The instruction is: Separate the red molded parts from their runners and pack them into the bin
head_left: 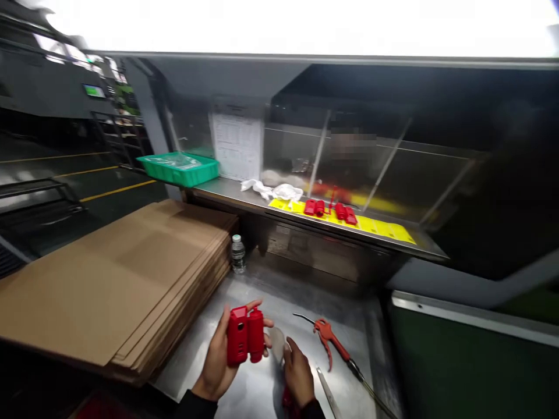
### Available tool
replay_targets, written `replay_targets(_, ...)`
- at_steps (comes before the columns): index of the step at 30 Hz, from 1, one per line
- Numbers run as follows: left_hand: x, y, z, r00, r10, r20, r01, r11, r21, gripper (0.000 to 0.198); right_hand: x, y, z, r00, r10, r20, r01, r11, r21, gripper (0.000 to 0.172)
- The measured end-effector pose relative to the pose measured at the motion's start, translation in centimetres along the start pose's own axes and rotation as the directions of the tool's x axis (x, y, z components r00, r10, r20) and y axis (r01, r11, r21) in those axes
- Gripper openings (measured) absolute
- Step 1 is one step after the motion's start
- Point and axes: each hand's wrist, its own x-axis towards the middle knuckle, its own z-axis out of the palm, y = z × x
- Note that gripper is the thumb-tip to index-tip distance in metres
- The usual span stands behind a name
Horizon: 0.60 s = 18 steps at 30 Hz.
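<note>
My left hand (pixel 218 364) is closed round a red plastic part (pixel 245 336), held upright above the steel worktable (pixel 305 302). My right hand (pixel 297 372) sits just to its right, fingers curled on something pale and translucent (pixel 278 343) that I cannot name; a bit of red shows under the wrist (pixel 287 400). A red air blow gun (pixel 331 339) with a thin nozzle lies on the table right of my right hand.
A stack of flat cardboard sheets (pixel 117 273) fills the left. A water bottle (pixel 238 254) stands behind it. On the raised shelf (pixel 419 247) lie several red parts (pixel 329 209), yellow labels (pixel 384 228), white cloth (pixel 275 190) and a green tray (pixel 179 167). A knife-like blade (pixel 327 396) lies near my right hand.
</note>
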Motion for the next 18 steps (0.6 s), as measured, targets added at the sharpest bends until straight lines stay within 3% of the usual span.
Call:
replay_targets(3,0.7,-1.4,-1.6,0.995,-0.100,-0.013,0.098,0.990,-0.103,0.062,2.8,3.8,-2.3,0.993,0.112,-0.038,-0.116,0.980,-0.164,0.048)
replay_targets(5,1.2,-2.5,-2.9,0.989,-0.144,-0.038,0.134,0.972,-0.193,0.061,3.9,6.9,-4.6,0.976,0.200,-0.086,-0.216,0.934,-0.286,0.063)
replay_targets(7,1.8,-3.6,-4.0,0.987,-0.139,-0.080,0.115,0.960,-0.255,0.061,4.7,9.5,-6.4,0.956,0.277,-0.098,-0.293,0.874,-0.387,0.079)
replay_targets(9,2.6,-4.6,-5.0,0.984,-0.109,-0.141,0.065,0.956,-0.285,0.062,5.6,11.1,-7.4,0.951,0.300,-0.073,-0.299,0.839,-0.454,0.072)
replay_targets(13,5.2,-5.9,-6.4,0.960,-0.051,-0.277,-0.044,0.944,-0.328,0.062,5.7,12.2,-8.3,0.991,0.136,0.011,-0.116,0.880,-0.460,0.034)
replay_targets(15,6.7,-6.5,-6.6,0.940,-0.021,-0.341,-0.099,0.938,-0.332,0.060,4.6,12.7,-8.8,0.999,0.010,0.042,0.008,0.909,-0.416,0.039)
replay_targets(18,8.6,-7.2,-6.1,0.916,0.025,-0.401,-0.154,0.944,-0.293,0.059,2.4,13.7,-9.0,0.988,-0.148,0.039,0.153,0.924,-0.350,0.059)
